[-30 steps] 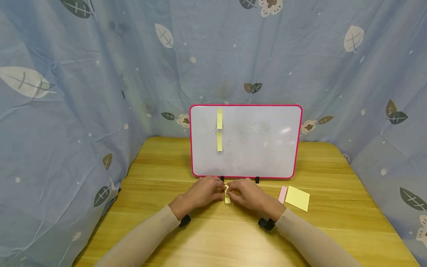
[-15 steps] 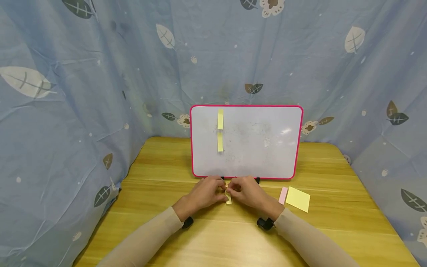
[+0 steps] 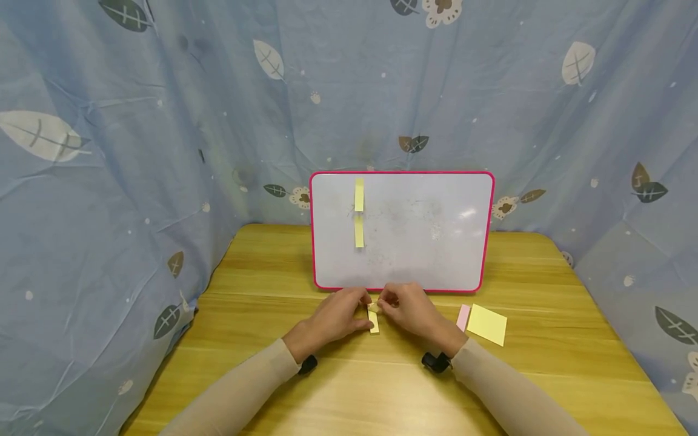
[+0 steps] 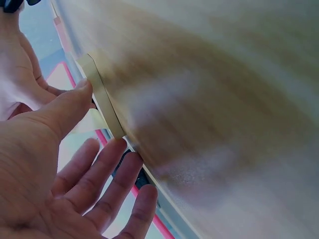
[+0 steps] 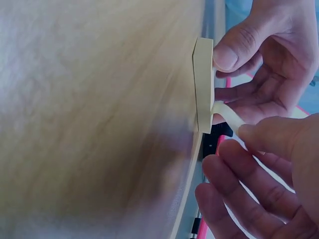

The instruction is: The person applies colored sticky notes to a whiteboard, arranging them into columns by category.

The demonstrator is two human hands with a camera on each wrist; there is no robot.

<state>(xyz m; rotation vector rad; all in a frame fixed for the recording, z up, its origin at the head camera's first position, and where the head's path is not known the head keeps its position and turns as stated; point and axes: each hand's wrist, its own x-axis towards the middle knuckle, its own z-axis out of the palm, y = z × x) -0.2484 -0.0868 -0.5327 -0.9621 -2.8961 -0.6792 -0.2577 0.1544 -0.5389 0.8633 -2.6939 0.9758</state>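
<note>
A narrow pad of yellow sticky notes (image 3: 374, 330) lies on the wooden table in front of the whiteboard (image 3: 414, 242). My left hand (image 3: 339, 313) holds the pad from its left side, the thumb pressing on the near part of its top and the index finger by its far end. In the right wrist view, my right hand (image 5: 269, 169) pinches the free end of the top sticky note (image 5: 230, 119) between thumb and index finger. That strip curls up from the pad's far end, and its other end meets the pad.
Two yellow strips, an upper sticky note (image 3: 359, 195) and a lower sticky note (image 3: 359, 232), are stuck on the whiteboard's left part. To the right lie a narrow pink pad (image 3: 463, 317) and a square yellow pad (image 3: 487, 325). A blue patterned curtain (image 3: 349, 91) surrounds the table.
My right hand has shifted slightly up and right, lifting the end of the top strip so that it now curls visibly. The left hand's thumb has moved onto the pad.
</note>
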